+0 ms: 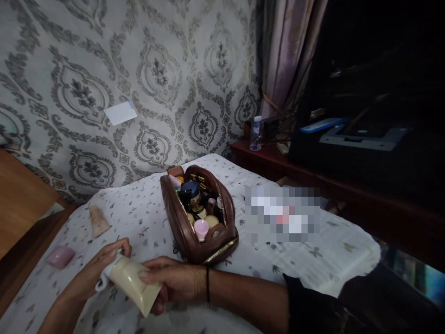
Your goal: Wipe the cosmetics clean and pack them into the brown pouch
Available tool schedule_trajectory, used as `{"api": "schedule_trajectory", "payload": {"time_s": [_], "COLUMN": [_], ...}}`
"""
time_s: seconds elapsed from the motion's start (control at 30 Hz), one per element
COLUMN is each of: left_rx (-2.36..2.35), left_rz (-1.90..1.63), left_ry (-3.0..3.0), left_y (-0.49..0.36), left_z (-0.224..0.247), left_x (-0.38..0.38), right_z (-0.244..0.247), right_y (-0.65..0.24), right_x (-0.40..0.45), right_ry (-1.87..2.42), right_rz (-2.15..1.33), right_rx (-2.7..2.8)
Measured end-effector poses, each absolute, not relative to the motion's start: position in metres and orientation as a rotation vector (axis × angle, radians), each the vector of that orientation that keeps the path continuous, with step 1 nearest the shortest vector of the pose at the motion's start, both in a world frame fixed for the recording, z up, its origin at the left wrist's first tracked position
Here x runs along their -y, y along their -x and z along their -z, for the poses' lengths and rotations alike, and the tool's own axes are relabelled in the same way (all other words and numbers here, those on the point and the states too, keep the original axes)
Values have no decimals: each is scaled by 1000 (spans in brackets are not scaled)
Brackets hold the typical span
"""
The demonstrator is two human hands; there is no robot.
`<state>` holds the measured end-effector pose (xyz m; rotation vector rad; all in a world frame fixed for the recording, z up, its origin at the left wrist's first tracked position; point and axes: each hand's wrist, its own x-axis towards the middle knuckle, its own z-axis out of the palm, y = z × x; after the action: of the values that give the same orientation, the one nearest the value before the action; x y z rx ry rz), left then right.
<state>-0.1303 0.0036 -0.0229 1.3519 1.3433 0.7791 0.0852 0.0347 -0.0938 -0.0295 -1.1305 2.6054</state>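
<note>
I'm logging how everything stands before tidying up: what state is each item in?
Brown zip bag: unzipped, filled
Pale yellow squeeze tube: tilted, gripped by the right hand, left hand at its white end
Beige tube: lying on the patterned sheet
Clear bottle: upright, capped
Curtain: tied back

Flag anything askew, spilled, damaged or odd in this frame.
One thing: a pixelated patch on the patterned cloth, right of the open brown bag. It looks like image masking, so what's beneath can't be told. Otherwise nothing stands out; no spill or damage shows around the tube.
</note>
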Motion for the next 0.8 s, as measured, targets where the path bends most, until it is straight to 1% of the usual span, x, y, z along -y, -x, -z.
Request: {"api": "schedule_trajectory", "payload": {"time_s": [0.1, 0.27, 0.37, 0.5, 0.7, 0.8], "left_rx": [-1353, -1529, -1548, -1518, -1632, -1651], "left_rz": [-846, -1109, -1215, -1272, -1336, -1397], "left_ry": [-1285, -1174, -1118, -1096, -1001, -967], "left_y": [126, 108, 99, 93, 82, 78], "left_z": [26, 21, 18, 16, 24, 32], "left_x": [-3, -3, -2, -4, -7, -5], "right_z": [97, 97, 93, 83, 67, 64], "right_y": [-81, -76, -75, -77, -90, -93], "right_x": [-34, -32, -32, -32, -28, -25], "right_ry": [54, 61, 147, 266, 155, 197], "right_rz": [-2603, -2513, -2477, -2513, -2453, -2408], "right_rx": [1074, 984, 926, 792, 728, 706]}}
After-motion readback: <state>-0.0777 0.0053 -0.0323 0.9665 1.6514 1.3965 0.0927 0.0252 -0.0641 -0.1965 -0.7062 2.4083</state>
